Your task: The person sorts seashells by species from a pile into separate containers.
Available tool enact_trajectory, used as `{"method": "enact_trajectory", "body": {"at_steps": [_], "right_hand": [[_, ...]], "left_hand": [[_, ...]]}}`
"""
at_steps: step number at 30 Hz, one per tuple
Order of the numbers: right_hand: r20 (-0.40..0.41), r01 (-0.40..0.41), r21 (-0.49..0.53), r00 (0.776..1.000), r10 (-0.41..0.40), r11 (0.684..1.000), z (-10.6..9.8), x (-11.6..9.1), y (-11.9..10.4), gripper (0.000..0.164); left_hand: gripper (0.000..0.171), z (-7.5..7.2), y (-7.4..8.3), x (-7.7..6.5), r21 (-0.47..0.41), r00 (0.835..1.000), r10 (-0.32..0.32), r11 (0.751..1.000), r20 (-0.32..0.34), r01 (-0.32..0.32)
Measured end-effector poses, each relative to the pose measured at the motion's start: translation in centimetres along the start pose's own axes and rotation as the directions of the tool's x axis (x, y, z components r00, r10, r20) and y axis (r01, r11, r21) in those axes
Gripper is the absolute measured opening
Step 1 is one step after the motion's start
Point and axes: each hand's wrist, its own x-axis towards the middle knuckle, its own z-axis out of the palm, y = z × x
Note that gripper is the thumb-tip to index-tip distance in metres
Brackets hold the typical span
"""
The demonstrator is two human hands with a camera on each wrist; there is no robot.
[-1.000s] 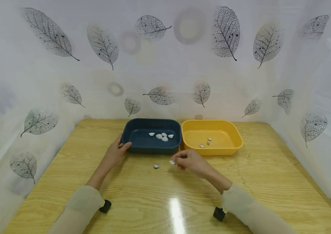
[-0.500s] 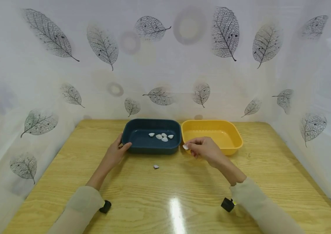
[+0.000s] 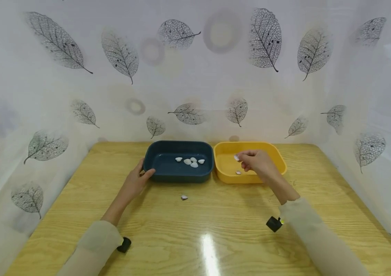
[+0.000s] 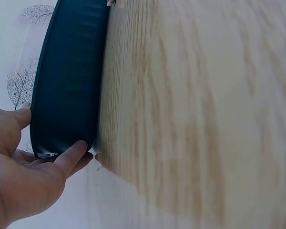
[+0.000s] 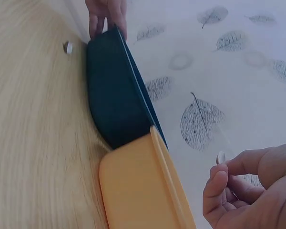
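Note:
My left hand [image 3: 136, 183] grips the left end of a dark blue plastic tray [image 3: 178, 178], its thumb on the rim near the front corner. In the left wrist view the fingers [image 4: 72, 157] lie round the tray's end. Several white seashells [image 3: 194, 165] lie inside the blue tray. Over a yellow tray [image 3: 226, 179], my right hand [image 3: 259, 163] pinches a small seashell [image 5: 221, 157] between thumb and fingertips. Below it another shell [image 3: 238, 172] shows in the yellow tray; the hand hides part of that tray's floor. One loose shell [image 3: 184, 197] lies on the table before the blue tray.
Both trays stand side by side, touching, at the back of a wooden table [image 3: 167, 237]. Behind and beside the table hangs a pale cloth [image 3: 195, 76] printed with leaves. A small black device [image 3: 274, 223] is on each wrist.
My right hand has carried the pinched shell from the tabletop in front of the trays, up and rightward, to above the yellow tray. The left hand has stayed on the blue tray.

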Motion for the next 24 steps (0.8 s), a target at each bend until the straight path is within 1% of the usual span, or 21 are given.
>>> {"method": "enact_trajectory", "body": {"at_steps": [5, 11, 15, 21, 24], "right_hand": [[-0.042, -0.015, -0.035, 0.999, 0.014, 0.999, -1.1, 1.0, 0.2, 0.035], [-0.117, -0.067, -0.061, 0.991, 0.060, 0.996, -2.2, 2.2, 0.4, 0.036], [-0.146, -0.076, -0.031, 0.987, 0.070, 0.997, -2.8, 2.8, 0.4, 0.038], [-0.201, -0.052, 0.011, 0.978, 0.053, 0.999, -3.3, 3.4, 0.5, 0.042], [-0.213, -0.051, 0.016, 0.976, 0.054, 0.999, -3.3, 3.4, 0.5, 0.045]], "left_hand": [[0.082, -0.1, 0.0, 0.1, 0.000, 1.000, -0.005, 1.000, 0.004, 0.005], [0.085, 0.0, -0.2, 0.2, 0.002, 1.000, -0.002, 1.000, 0.005, 0.002], [0.089, 0.1, -0.4, 0.3, 0.007, 1.000, -0.003, 1.000, 0.005, 0.003], [0.088, 0.0, -0.5, 0.2, -0.008, 1.000, -0.004, 1.000, 0.007, 0.004], [0.088, -0.1, -0.5, 0.2, -0.006, 1.000, -0.001, 1.000, 0.009, 0.001]]}}
